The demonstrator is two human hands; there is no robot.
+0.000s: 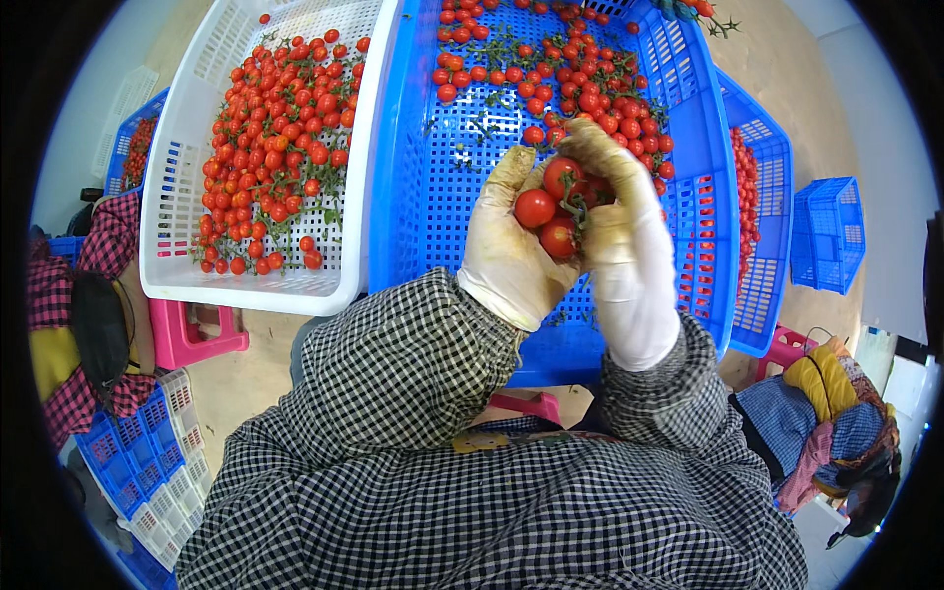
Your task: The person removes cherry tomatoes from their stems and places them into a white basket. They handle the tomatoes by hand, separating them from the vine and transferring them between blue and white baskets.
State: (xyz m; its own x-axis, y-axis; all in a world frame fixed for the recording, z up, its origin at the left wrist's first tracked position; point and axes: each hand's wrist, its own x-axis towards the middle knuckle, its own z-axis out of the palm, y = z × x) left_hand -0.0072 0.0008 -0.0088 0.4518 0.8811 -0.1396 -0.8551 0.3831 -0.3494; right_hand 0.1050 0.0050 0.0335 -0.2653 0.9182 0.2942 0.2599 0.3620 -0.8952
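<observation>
My left hand (509, 236), in a stained white glove, cups a small cluster of red cherry tomatoes (558, 237) with green stems. From the other side my right hand (623, 192), gloved alike and slightly blurred, curls its fingers round the same cluster. Its palm side is partly hidden. Both hands are above a blue perforated plastic crate (398, 221). Inside that crate, loose tomatoes and stem bits lie along the far end and right side. To the left, a white perforated crate (355, 221) holds a heap of cherry tomatoes (273, 140) with some green stems.
Another blue crate (771, 177) with tomatoes stands at the right, beyond it a smaller blue crate (830, 236). A pink stool (199, 346) is under the white crate. People sit at left (96, 310) and right (818, 420). A gloved hand (672, 9) shows at the top.
</observation>
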